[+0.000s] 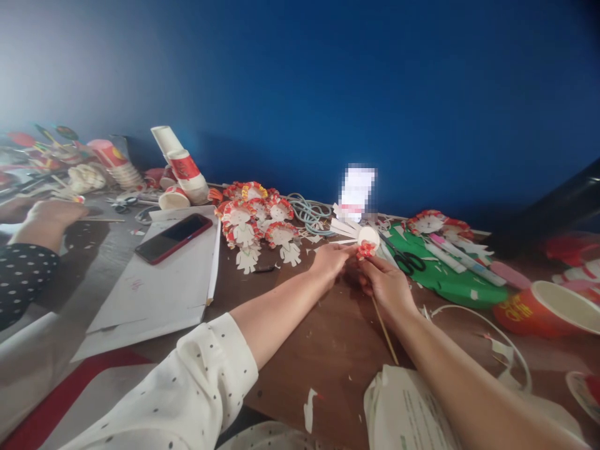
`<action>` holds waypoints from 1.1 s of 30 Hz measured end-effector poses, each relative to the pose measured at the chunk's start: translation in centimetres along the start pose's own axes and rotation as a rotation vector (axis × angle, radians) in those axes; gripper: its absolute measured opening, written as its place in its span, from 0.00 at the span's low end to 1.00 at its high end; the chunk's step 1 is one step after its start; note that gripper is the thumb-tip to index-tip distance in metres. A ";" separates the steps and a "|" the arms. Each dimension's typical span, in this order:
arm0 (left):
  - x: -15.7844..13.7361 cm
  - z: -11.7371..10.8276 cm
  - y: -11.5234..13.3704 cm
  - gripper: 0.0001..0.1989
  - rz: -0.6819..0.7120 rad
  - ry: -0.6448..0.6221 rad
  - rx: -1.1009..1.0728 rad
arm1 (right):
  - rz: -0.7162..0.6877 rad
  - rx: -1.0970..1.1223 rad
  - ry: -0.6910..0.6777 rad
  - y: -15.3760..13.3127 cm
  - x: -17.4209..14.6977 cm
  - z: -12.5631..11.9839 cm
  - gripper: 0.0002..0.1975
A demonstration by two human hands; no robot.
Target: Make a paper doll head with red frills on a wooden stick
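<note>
Both hands meet over the brown table on a paper cup cut into strips (369, 237), its round white bottom facing me. White strips fan out to its left, and red folded strips gather at its lower edge. My left hand (332, 261) pinches the cup's left side. On the lower right, the fingers of my right hand (387, 281) are closed at the red strips. A thin wooden stick (385, 331) extends below my right hand; whether that hand grips it is hidden. Finished-looking red-rimmed paper figures (244, 228) lie in a pile to the left.
Scissors (409, 259) rest on a green sheet (450, 287) at the right, near a red paper bowl (525, 309). A phone (173, 239) lies on white paper (145, 300). Cups (185, 172) lean by the blue wall. Another person's hand (56, 215) is at far left.
</note>
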State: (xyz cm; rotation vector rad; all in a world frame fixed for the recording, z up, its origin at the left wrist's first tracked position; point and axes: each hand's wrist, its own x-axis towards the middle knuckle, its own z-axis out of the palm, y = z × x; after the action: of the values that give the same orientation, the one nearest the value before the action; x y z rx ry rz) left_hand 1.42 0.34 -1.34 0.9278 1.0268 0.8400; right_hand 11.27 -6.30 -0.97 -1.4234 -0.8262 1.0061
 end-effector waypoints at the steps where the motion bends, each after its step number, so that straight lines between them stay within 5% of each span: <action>1: 0.2 -0.1 -0.2 0.16 0.026 0.008 0.039 | 0.002 0.017 0.009 -0.1 0.0 0.0 0.17; 7: 0.8 -0.5 -0.3 0.17 0.037 0.148 0.109 | 0.031 0.163 0.017 -0.7 0.0 -0.2 0.16; 16: -0.6 -0.3 1.4 0.20 -0.165 -0.115 -0.146 | 0.126 0.516 -0.209 -0.4 1.2 -1.5 0.12; 26: 0.2 -0.3 1.1 0.14 -0.193 0.028 -0.166 | 0.272 0.836 -0.267 -1.7 1.3 -2.5 0.09; 33: -0.1 -0.3 1.2 0.07 -0.154 0.012 -0.266 | 0.269 0.812 -0.250 -1.6 1.4 -2.5 0.08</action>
State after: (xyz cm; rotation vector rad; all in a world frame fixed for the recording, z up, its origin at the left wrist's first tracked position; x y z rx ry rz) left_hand 0.92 0.82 -0.31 0.6111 0.9570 0.8301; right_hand 14.19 -5.83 0.37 -0.7200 -0.3158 1.5246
